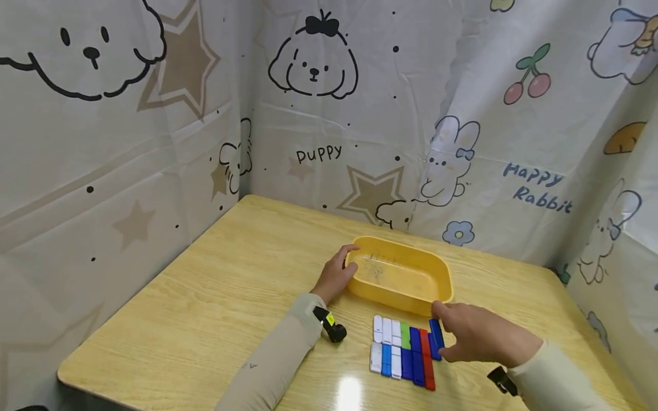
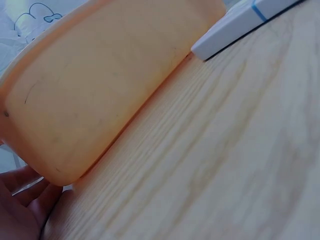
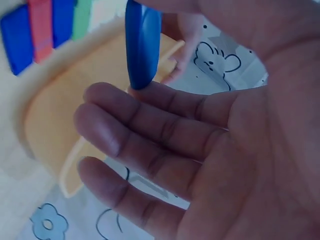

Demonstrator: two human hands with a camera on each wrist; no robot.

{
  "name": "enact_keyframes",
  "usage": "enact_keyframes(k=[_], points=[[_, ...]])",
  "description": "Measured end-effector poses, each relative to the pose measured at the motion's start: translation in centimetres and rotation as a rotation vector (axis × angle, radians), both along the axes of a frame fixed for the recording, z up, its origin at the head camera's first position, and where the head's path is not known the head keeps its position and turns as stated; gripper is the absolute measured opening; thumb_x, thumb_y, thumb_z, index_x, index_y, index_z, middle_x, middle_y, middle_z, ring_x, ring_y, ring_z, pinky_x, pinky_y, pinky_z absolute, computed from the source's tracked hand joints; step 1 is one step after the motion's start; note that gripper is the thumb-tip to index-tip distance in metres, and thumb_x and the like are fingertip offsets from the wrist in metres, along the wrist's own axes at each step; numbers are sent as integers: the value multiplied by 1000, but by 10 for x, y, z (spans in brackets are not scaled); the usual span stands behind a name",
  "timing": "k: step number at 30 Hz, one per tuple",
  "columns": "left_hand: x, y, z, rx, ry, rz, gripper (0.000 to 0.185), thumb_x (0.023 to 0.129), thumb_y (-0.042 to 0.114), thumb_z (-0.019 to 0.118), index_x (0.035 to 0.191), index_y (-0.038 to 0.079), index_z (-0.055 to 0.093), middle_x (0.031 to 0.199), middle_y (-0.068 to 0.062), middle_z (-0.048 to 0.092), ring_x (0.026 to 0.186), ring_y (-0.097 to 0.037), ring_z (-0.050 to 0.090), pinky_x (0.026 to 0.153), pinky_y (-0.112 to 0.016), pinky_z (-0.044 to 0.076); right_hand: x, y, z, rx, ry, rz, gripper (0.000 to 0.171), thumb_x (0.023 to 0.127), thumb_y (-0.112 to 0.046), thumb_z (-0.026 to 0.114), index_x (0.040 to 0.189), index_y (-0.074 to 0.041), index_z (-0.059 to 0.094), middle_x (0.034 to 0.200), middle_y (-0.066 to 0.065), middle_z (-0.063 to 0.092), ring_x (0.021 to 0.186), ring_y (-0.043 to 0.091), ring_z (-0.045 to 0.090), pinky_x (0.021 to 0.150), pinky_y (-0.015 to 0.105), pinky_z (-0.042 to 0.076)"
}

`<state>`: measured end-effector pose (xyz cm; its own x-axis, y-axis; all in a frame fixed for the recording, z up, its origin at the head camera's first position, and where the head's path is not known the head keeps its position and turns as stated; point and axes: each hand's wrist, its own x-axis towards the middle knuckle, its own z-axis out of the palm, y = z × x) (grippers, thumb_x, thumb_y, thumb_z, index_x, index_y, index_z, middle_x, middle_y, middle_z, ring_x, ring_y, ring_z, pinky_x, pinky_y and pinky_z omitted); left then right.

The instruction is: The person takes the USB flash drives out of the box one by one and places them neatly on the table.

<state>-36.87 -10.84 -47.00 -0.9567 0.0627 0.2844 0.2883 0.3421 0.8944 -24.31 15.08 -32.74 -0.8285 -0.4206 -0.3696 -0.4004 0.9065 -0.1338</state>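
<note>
A dark blue block (image 1: 437, 337) is pinched in the right hand (image 1: 478, 339), at the right end of the rows of blocks and just near of the yellow tub's right corner. The right wrist view shows that block (image 3: 142, 42) standing on end between the thumb and a fingertip, while the other fingers (image 3: 135, 130) lie loosely extended below it, holding nothing.

The remaining coloured blocks (image 1: 403, 351) lie flat on the wooden table (image 1: 205, 302) in two close rows, side by side: white ones at the left, then light blue, green, dark blue and red toward the right. They sit just near of the yellow tub (image 1: 401, 274), close to its near wall but apart from it.

The left hand (image 1: 336, 274) rests at the tub's left end, its fingers curled over the rim. In the left wrist view the tub's wall (image 2: 100, 85) fills the frame, with that hand's fingertips (image 2: 22, 192) at its lower corner.

Behind the table hangs a cartoon-printed sheet (image 1: 329, 85).
</note>
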Motion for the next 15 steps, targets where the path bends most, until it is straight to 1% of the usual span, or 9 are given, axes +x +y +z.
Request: enact_keyframes(k=[7,12,15], points=[[-2,2,-1,5,-1,-1,43,92,18,49,134,24,50,142,-6,49,114,-22,49,102,-44,39,9,11,-25,2,-54,-31,47,71,-28,84,103,-18,50,91,-1,61,76,17,55,74,41,54],[-4,3,-2,11,-5,-6,42,92,17,50,134,26,50,143,-4,48,115,-21,48,103,-44,39,15,19,-42,5,-71,-66,47,71,-31,84,102,-19,51,87,-2,60,73,16,54,72,40,53],[-4,3,-3,16,-4,-8,43,92,17,50,134,26,51,144,-4,47,118,-21,48,104,-45,38,17,23,-51,7,-70,-67,47,71,-32,83,102,-18,51,84,-1,58,72,17,53,70,39,51]])
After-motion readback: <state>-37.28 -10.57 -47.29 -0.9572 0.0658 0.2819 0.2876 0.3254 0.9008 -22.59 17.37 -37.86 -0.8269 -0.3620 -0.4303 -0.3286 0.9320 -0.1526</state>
